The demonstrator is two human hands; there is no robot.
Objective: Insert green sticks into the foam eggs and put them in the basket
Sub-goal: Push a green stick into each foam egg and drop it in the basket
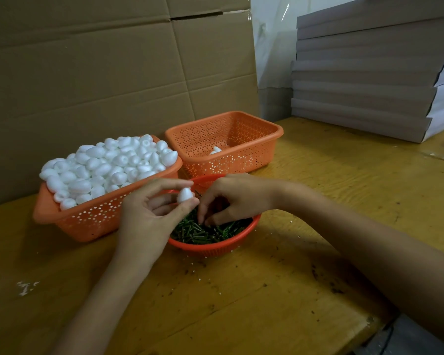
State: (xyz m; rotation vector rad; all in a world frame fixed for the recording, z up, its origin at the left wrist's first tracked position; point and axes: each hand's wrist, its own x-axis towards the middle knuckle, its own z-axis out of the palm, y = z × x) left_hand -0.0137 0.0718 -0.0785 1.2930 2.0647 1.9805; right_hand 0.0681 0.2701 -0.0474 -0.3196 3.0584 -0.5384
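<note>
Head view: left hand (pixel 149 211) around foam egg (pixel 184 195)

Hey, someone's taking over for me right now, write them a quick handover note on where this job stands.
Left hand holds one foam egg above the red bowl.
Right hand has its fingertips in the green sticks there; whether it has one is unclear.
Done: the far basket holds a single egg.
Left: finish this egg, then the heaped basket of bare eggs.

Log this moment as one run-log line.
left hand: holds foam egg | right hand: fingertips among green sticks in red bowl, grasp unclear | far basket: nearly empty
</note>
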